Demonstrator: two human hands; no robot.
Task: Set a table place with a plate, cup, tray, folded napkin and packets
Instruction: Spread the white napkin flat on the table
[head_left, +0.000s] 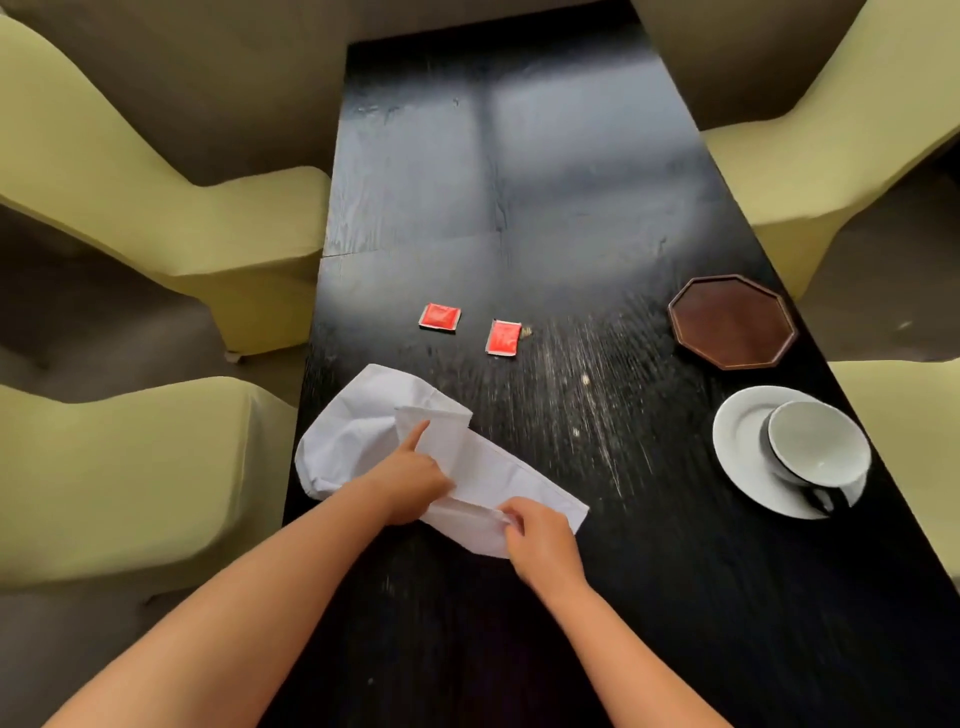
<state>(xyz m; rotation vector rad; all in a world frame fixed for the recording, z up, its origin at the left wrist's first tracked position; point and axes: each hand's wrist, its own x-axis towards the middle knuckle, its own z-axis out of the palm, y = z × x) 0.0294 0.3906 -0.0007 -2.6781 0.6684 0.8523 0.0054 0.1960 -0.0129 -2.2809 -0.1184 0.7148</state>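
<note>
A white cloth napkin (363, 421) lies partly folded at the left edge of the black table (519, 208). My left hand (410, 478) presses on it, forefinger stretched along a fold. My right hand (540, 540) pinches the napkin's near edge. Two red packets (440, 316) (503, 337) lie flat beyond the napkin. At the right stands a dark octagonal tray (732, 322). Nearer, a white cup (818, 441) sits tilted on a white plate (743, 441).
Yellow-green upholstered chairs (156, 182) stand along both long sides of the table, close to its edges. One chair (130, 478) sits right beside the napkin on the left. The tray and plate lie near the right table edge.
</note>
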